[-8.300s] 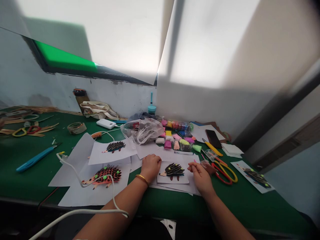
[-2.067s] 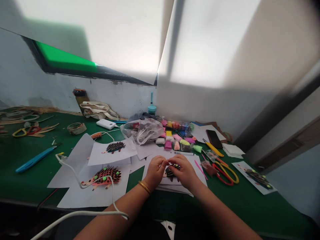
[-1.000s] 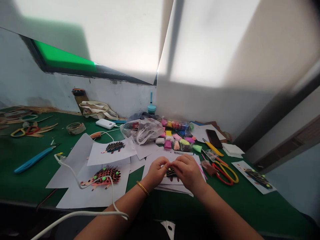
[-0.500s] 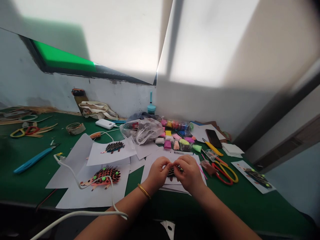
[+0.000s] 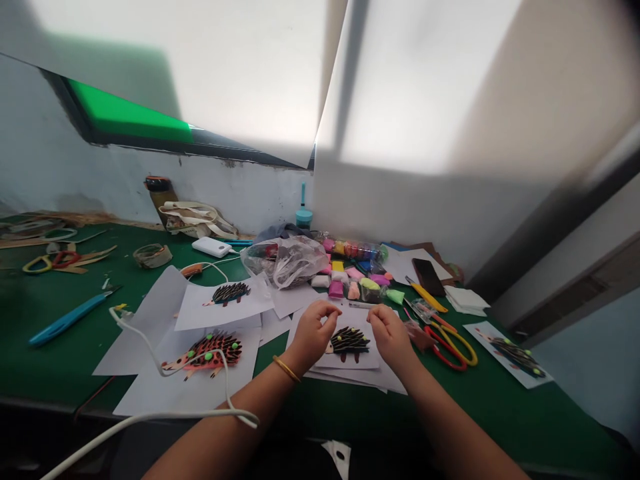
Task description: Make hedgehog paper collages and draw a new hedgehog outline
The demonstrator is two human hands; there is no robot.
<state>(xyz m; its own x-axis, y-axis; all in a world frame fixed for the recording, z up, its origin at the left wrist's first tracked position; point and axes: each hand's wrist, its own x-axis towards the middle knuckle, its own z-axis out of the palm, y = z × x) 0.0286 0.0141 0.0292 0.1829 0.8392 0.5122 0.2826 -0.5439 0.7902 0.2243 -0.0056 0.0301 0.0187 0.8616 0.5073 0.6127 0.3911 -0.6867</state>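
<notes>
While a red-and-black hedgehog (image 5: 215, 352) lies on paper at left, the left hand (image 5: 311, 332) is curled, thumb and fingers close together, over the left end of the card (image 5: 371, 361); whether they pinch anything, I cannot tell. Just right of that hand lies the black hedgehog (image 5: 350, 341), long axis side to side, snout pointing left, feet toward the person. The left hand is nearer its snout; the right hand (image 5: 394, 335) is curled beside its tail, contents unclear. Scissors (image 5: 459, 367) lie farther right.
</notes>
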